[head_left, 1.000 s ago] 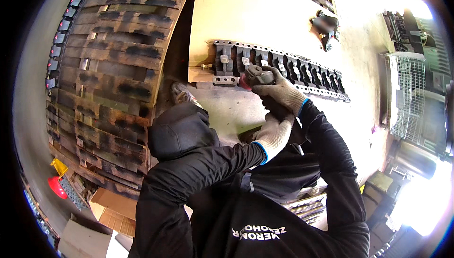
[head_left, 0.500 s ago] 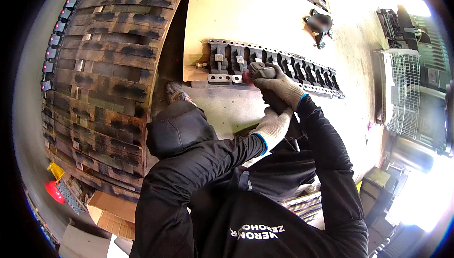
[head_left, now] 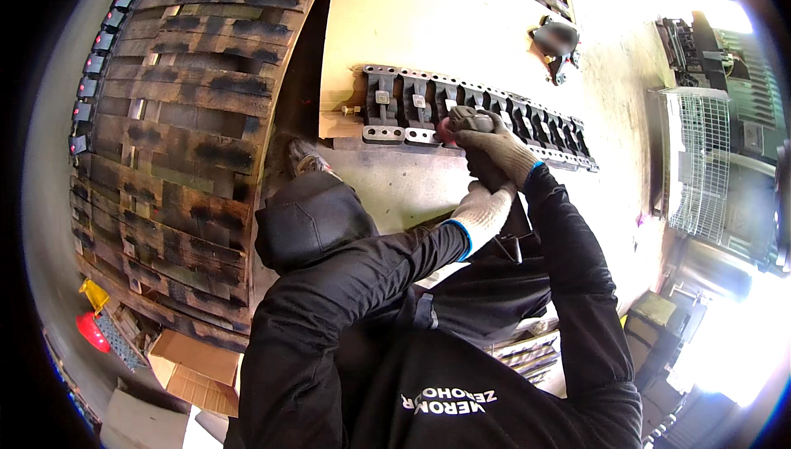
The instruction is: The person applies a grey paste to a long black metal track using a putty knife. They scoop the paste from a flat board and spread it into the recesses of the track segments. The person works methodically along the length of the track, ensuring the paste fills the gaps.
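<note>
With both gloved hands I grip a dark angle grinder (head_left: 471, 120) that has a reddish disc (head_left: 446, 132). My right hand (head_left: 506, 155) is closed over its front end, and my left hand (head_left: 484, 208) is wrapped round its rear body, lower down. The disc is at the near edge of a row of dark cast metal brackets (head_left: 382, 98) with bright, drilled end faces. Whether disc and metal touch cannot be made out. My hands and the grinder cover part of the row's near side.
The brackets lie on a pale board (head_left: 428, 21). A bolt (head_left: 351, 109) sits by the row's left end, and a dark tool-like object (head_left: 557, 41) lies farther back. A scorched wooden pallet (head_left: 189, 111) stands at left. A wire mesh cage (head_left: 699, 152) is at right, a cardboard box (head_left: 194, 367) lower left.
Both hands and the grinder have shifted slightly to the right along the near edge of the row. The brackets have stayed in place.
</note>
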`<state>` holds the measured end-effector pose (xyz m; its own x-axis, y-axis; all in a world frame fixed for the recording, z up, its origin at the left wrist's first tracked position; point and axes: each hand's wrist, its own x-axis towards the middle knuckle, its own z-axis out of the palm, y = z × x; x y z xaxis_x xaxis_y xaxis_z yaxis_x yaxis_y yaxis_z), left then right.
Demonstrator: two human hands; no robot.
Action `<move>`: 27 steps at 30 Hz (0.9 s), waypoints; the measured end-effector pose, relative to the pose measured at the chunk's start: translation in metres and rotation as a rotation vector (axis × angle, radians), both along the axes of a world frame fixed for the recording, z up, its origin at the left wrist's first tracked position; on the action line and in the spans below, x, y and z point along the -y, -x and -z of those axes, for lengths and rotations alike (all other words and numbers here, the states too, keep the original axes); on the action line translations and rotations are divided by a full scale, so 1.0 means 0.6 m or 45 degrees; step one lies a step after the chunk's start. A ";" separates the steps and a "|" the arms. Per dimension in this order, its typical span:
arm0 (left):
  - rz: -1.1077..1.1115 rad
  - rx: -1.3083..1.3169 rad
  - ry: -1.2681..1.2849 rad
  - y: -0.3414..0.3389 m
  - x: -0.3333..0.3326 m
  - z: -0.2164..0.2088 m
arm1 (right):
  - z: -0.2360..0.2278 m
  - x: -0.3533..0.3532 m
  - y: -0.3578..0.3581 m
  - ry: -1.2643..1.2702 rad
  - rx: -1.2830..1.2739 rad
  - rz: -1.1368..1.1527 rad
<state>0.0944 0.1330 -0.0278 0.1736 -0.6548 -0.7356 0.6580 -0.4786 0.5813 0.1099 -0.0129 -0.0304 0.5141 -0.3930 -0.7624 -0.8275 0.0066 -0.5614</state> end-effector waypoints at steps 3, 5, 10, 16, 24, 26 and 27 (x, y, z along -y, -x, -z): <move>0.040 -0.039 0.053 0.010 0.007 0.018 | -0.009 -0.004 0.004 0.027 -0.057 -0.021; 0.053 0.041 0.000 0.019 0.009 0.024 | -0.011 -0.005 0.011 0.013 -0.031 -0.016; 0.144 0.225 -0.121 0.027 0.011 0.017 | -0.011 -0.008 0.021 -0.014 0.035 0.045; 0.037 0.091 -0.062 0.032 -0.006 0.018 | -0.037 -0.036 0.004 -0.036 -0.010 -0.025; 0.003 0.148 -0.063 0.008 -0.038 -0.002 | -0.046 -0.067 -0.023 -0.054 0.032 -0.033; 0.019 0.130 -0.085 -0.009 -0.057 -0.026 | -0.049 -0.076 -0.033 -0.110 0.104 -0.080; 0.017 0.093 -0.097 -0.018 -0.066 -0.034 | -0.052 -0.084 -0.045 -0.066 0.049 -0.141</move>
<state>0.1054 0.1726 -0.0076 0.2204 -0.5997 -0.7693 0.6086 -0.5318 0.5889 0.1369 0.0378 0.0009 0.5812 -0.2928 -0.7592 -0.8028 -0.0537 -0.5938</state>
